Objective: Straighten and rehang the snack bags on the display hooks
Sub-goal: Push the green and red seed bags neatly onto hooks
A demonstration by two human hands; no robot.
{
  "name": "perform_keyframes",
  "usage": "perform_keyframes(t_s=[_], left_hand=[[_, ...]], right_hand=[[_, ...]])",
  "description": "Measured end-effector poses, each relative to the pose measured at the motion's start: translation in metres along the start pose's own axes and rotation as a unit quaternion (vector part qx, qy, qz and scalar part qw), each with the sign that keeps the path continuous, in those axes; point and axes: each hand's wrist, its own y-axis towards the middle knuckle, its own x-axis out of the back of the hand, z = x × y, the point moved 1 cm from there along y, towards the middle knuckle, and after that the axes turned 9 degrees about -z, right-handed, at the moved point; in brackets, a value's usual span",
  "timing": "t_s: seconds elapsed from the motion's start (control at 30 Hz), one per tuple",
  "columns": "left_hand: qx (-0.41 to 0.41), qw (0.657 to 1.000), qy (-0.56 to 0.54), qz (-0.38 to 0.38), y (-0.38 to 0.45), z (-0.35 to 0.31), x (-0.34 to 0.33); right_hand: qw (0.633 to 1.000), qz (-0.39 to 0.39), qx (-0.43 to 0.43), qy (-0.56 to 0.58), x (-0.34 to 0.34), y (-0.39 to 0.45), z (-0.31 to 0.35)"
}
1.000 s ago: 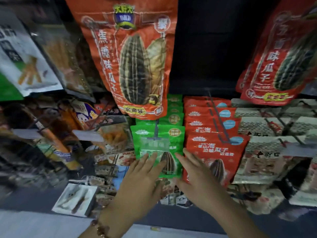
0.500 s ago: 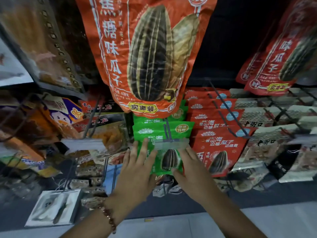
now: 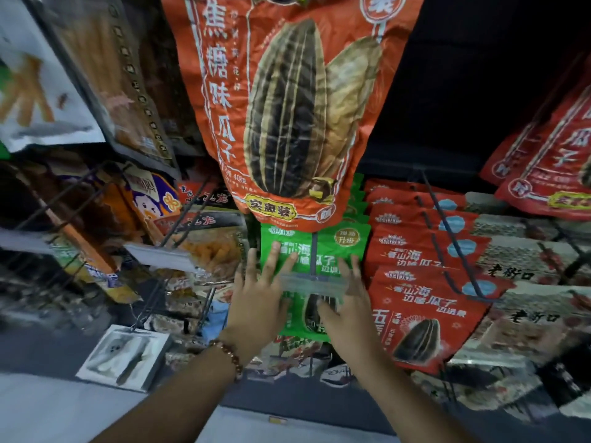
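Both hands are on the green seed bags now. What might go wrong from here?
1. The left hand and right hand lie flat on the front green bag rather than gripping it, so a push could tilt it or slide it on its hook.
2. The clear price tag holder sits between the hands and could get knocked.
3. The big orange bag hangs low and hides the green bags' tops, so a bag off its hook could be missed.
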Motion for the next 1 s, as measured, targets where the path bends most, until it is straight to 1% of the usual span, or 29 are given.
perform_keyframes(t_s=[0.07,0.13,0.17,0.2,0.23,0.27,0.3,0.33,0.37,0.43,0.5,0.63,0.7,0.83,1.0], left_hand=[[0.025,0.998,-0.055,-0.016,-0.005,0.002,-0.004],[0.083,0.982,-0.167,-0.033,-0.017,0.002,-0.007],[0.121,0.962,-0.241,-0.038,-0.022,0.001,-0.007],[0.161,0.934,-0.317,-0.035,-0.027,0.000,-0.006],[0.198,0.900,-0.389,-0.021,-0.031,0.002,-0.012],[0.226,0.860,-0.458,0.000,-0.033,0.004,-0.018],[0.253,0.822,-0.510,0.030,-0.034,0.008,-0.023],[0.266,0.795,-0.543,0.051,-0.034,0.011,-0.029],[0.268,0.786,-0.554,0.067,-0.033,0.013,-0.033],[0.267,0.783,-0.557,0.074,-0.028,0.012,-0.033],[0.282,0.778,-0.559,0.058,-0.022,0.011,-0.033],[0.303,0.789,-0.535,0.021,-0.018,0.014,-0.032],[0.306,0.806,-0.507,0.025,-0.017,0.015,-0.033],[0.283,0.841,-0.460,0.036,-0.018,0.013,-0.035],[0.281,0.863,-0.419,0.039,-0.019,0.017,-0.039]], right_hand=[[0.993,-0.028,-0.070,0.086,-0.005,-0.004,-0.006],[0.966,-0.039,-0.174,0.186,-0.012,-0.010,-0.011],[0.946,-0.031,-0.239,0.217,-0.015,-0.013,-0.014],[0.922,-0.011,-0.308,0.236,-0.017,-0.015,-0.015],[0.896,0.014,-0.372,0.243,-0.018,-0.016,-0.018],[0.878,0.037,-0.411,0.241,-0.020,-0.016,-0.021],[0.871,0.051,-0.427,0.235,-0.022,-0.016,-0.024],[0.871,0.057,-0.429,0.234,-0.023,-0.014,-0.024],[0.869,0.051,-0.430,0.238,-0.026,-0.011,-0.024],[0.862,0.036,-0.433,0.259,-0.030,-0.005,-0.020],[0.853,0.023,-0.444,0.273,-0.035,-0.001,-0.016],[0.844,-0.001,-0.473,0.255,-0.045,-0.001,-0.011],[0.839,-0.007,-0.478,0.258,-0.047,0.002,-0.009],[0.861,-0.021,-0.446,0.242,-0.045,0.006,-0.005],[0.844,-0.035,-0.478,0.241,-0.046,0.000,-0.001]])
